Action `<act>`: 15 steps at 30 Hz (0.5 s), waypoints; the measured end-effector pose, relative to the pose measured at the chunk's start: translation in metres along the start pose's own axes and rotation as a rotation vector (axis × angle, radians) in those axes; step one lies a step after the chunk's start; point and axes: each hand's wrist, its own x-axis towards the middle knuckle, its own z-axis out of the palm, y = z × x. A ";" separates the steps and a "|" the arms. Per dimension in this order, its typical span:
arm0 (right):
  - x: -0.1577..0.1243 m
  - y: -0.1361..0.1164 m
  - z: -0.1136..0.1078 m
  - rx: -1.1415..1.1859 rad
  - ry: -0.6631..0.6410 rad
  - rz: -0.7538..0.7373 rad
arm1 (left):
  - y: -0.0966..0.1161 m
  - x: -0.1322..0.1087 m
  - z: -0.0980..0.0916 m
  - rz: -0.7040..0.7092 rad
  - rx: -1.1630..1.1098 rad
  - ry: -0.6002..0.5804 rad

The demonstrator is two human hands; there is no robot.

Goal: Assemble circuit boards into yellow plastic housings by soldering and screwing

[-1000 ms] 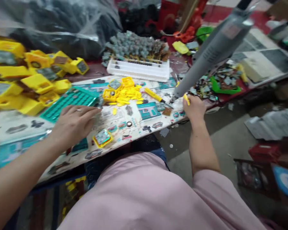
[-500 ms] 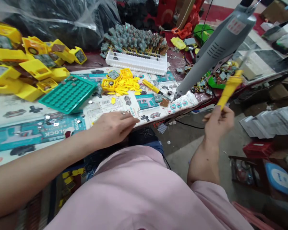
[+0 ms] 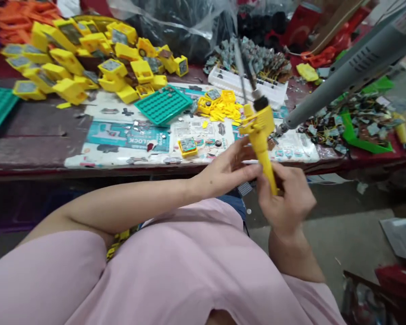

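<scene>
My right hand (image 3: 287, 198) is closed round the lower end of a yellow-handled soldering iron (image 3: 262, 144), its metal rods pointing up and away. Motion blurs the rods and the black collar. My left hand (image 3: 232, 169) reaches in from the left. Its thumb presses on the iron's handle, and its other fingers curl behind, partly hidden. On the printed sheet left of the hands lies a small yellow housing (image 3: 188, 148) with a circuit board in it. Further back are a pile of yellow pieces (image 3: 225, 110) and a green grid tray (image 3: 164, 104).
Yellow housings (image 3: 71, 67) are heaped at the back left. A white foam rack (image 3: 246, 86) holds many small boards. A grey power screwdriver (image 3: 345, 67) slants in from the upper right. Wired boards lie round a green bin (image 3: 365, 135) at the right.
My right hand has brought the iron from the right side to in front of me. My left hand has lifted off the table edge to the iron, and the yellow housing now shows. The view has turned left.
</scene>
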 end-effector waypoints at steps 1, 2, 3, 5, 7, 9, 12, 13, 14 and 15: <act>0.001 -0.002 0.009 0.012 -0.027 -0.005 | -0.001 0.002 0.000 -0.040 -0.117 0.083; 0.001 -0.003 0.016 0.014 -0.049 -0.001 | -0.002 0.004 0.001 -0.091 -0.212 0.155; 0.001 -0.003 0.021 0.011 -0.066 0.008 | -0.003 0.008 0.001 -0.144 -0.284 0.211; -0.002 -0.002 0.024 0.000 -0.064 0.023 | -0.005 0.017 0.000 -0.214 -0.375 0.298; -0.007 -0.002 0.021 -0.002 0.017 -0.003 | -0.007 0.029 -0.001 -0.225 -0.426 0.364; -0.016 -0.005 0.018 0.096 0.076 -0.103 | -0.010 0.043 -0.002 -0.211 -0.464 0.402; -0.032 -0.010 0.029 0.443 -0.008 -0.152 | -0.015 0.059 -0.003 -0.201 -0.470 0.383; -0.036 -0.010 0.038 0.541 -0.040 -0.051 | -0.016 0.062 -0.002 -0.198 -0.455 0.374; -0.040 -0.009 0.048 0.613 -0.055 0.103 | -0.018 0.063 -0.001 -0.197 -0.438 0.369; -0.041 -0.006 0.060 0.664 -0.036 0.281 | -0.020 0.064 0.000 -0.209 -0.423 0.357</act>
